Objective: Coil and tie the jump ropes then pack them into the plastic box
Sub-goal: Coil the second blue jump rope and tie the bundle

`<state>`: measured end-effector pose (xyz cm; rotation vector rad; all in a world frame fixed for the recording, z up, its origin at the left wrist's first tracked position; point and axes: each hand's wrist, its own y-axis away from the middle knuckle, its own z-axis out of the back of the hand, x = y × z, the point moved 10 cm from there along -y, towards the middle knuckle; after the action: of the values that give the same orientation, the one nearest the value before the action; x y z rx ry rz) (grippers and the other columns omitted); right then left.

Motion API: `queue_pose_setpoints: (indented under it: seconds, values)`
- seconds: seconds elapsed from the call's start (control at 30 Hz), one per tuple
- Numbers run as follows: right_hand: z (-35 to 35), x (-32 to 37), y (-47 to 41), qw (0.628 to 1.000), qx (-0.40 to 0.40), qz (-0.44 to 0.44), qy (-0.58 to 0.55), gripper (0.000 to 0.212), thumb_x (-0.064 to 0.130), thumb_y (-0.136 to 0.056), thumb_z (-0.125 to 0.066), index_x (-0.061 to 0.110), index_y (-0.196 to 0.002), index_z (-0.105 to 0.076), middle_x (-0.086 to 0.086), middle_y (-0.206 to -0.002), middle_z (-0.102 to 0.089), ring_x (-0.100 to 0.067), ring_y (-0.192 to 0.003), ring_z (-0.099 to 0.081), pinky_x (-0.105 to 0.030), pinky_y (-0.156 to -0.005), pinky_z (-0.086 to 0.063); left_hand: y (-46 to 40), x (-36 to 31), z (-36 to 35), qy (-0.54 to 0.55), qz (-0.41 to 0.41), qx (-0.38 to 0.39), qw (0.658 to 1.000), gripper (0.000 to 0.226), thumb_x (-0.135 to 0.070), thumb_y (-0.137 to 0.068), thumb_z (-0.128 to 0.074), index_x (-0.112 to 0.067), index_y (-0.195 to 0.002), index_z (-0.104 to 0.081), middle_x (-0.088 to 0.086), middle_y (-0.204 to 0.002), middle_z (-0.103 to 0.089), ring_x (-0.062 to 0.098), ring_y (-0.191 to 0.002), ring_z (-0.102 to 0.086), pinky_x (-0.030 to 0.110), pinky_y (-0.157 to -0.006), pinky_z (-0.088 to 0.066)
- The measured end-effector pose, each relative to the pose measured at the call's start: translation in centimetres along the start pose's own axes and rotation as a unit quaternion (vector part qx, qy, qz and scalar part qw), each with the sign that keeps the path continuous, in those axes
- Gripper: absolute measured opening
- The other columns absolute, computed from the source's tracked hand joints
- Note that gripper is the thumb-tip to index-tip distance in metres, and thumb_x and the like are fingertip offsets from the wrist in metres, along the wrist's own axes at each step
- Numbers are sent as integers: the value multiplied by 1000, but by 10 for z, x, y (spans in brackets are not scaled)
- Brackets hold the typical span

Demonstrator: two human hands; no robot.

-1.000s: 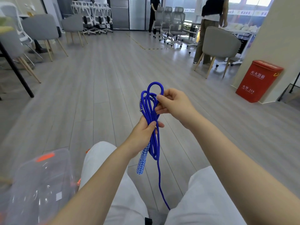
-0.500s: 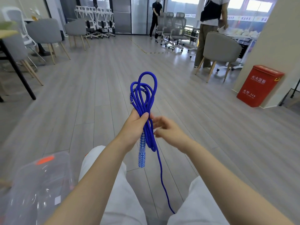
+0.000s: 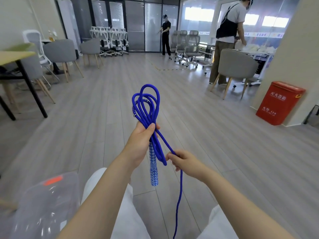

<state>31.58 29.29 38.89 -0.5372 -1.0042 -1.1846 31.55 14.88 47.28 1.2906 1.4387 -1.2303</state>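
Observation:
A blue jump rope (image 3: 148,107) is gathered into several upright loops in front of me. My left hand (image 3: 139,144) grips the bundle at its waist, thumb over the strands. A blue-and-white patterned handle (image 3: 153,168) hangs below that fist. My right hand (image 3: 183,160) sits lower and to the right, pinching the loose strand that runs from the bundle down between my knees. A clear plastic box (image 3: 43,204) with an orange latch stands at my lower left.
I sit over a grey wood floor. A red bin (image 3: 279,102) stands at the right by a pillar. A grey chair (image 3: 236,68) and a person stand beyond it. A table (image 3: 15,56) and more chairs line the left.
My right hand left the top of the loops, dropped down and right, and now holds the free strand pulled out from the bundle. The view tilted upward.

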Motion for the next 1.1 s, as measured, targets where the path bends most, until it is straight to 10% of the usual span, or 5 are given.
queue_pose_setpoints:
  seconds: [0.33, 0.73, 1.1]
  values:
    - [70, -48, 26, 994, -93, -19, -52, 20, 26, -97, -57, 16, -87, -72, 3, -72, -50, -12, -67, -49, -33, -73, -50, 1, -12, 84, 12, -45, -205, 978, 12, -10, -102, -39, -17, -105, -48, -9, -76, -63, 15, -83, -61, 32, -77, -51]
    - [83, 53, 54, 986, -96, 102, 86, 17, 27, -98, -52, 27, -99, -69, 4, -96, -68, -9, -91, -60, -26, -81, -48, 49, 7, -12, -143, 31, -74, 986, 14, -14, -100, -42, -19, -110, -52, -2, -84, -60, 11, -71, -53, 24, -61, -48]
    - [71, 98, 94, 963, -94, 184, 176, 18, 19, -95, -56, 22, -99, -73, 12, -93, -65, -6, -91, -61, -20, -79, -48, 87, 30, -68, 0, 73, 7, 997, 23, -16, -102, -44, -18, -118, -60, 2, -91, -71, 15, -78, -62, 32, -76, -53]
